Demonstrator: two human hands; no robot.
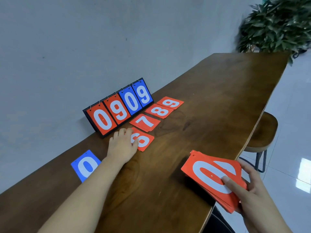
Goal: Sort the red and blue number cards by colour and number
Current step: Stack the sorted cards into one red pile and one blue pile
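Red cards lie in a diagonal row on the wooden table (210, 101): a 9 (170, 102), an 8 (159, 111), a 7 (145, 122) and a 6 (143, 140). My left hand (122, 145) rests on the left part of the 6 card, fingers spread flat. A blue 0 card (85, 165) lies to the left of my forearm. My right hand (247, 187) grips a stack of red cards (212, 175) with a 0 on top, thumb pressed on its face, held above the table's near edge.
A flip scoreboard (117, 108) stands against the wall, showing red 0 and 9 and blue 0 and 9. A round wooden stool (264, 130) sits beside the table on the right. A leafy plant (277, 24) stands at the far end.
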